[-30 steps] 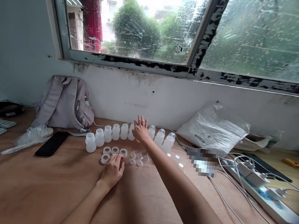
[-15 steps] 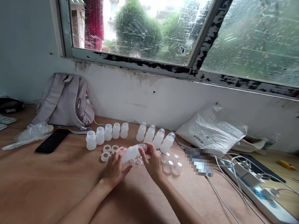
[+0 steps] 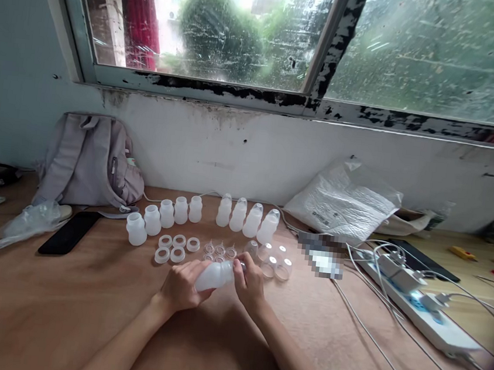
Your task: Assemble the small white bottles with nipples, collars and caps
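Observation:
A frosted white baby bottle (image 3: 214, 276) lies tilted between my hands, its top end toward the right. My left hand (image 3: 183, 284) wraps round its base. The fingers of my right hand (image 3: 249, 282) close on its top end, covering most of what sits there. Just beyond my hands lie several white collar rings (image 3: 177, 254), several small clear nipples (image 3: 219, 250) and several clear dome caps (image 3: 283, 268). Open bottles (image 3: 152, 220) stand in a row behind the rings, and capped bottles (image 3: 239, 215) stand to their right.
A grey backpack (image 3: 93, 160), a plastic bag (image 3: 26, 226) and a black phone (image 3: 69, 233) are at the left. On the right are a silver mailing bag (image 3: 345, 201), a white power strip (image 3: 423, 315) and loose cables. A wall with a window rises behind the table.
The bottle has come lower and nearer to me, and both hands moved down with it. My left hand now wraps further round the base. The camera view has shifted slightly.

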`<act>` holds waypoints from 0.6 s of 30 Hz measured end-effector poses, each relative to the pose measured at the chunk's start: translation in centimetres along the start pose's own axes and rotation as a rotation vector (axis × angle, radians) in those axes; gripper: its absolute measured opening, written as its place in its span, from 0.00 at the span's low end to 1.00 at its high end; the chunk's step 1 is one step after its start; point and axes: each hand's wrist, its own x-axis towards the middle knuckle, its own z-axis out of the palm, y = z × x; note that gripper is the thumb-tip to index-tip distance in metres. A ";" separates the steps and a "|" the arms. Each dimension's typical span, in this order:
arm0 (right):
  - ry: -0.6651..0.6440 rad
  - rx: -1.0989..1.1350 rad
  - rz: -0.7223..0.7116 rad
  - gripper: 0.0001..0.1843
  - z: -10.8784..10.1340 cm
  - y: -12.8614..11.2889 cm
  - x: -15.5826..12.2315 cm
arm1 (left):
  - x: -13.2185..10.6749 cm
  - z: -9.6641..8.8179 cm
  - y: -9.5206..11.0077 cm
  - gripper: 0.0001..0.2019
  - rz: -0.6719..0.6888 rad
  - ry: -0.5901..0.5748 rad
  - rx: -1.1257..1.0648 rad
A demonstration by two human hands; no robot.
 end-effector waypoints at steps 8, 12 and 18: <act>0.039 0.011 0.070 0.11 -0.1 -0.4 0.3 | -0.1 0.4 -0.1 0.20 0.042 0.078 0.084; 0.061 0.034 0.086 0.12 -0.1 -0.5 0.4 | -0.2 0.7 0.0 0.19 0.024 0.085 0.119; 0.053 -0.037 0.098 0.13 -0.2 -0.3 0.6 | -0.6 0.9 0.6 0.19 0.011 0.104 0.182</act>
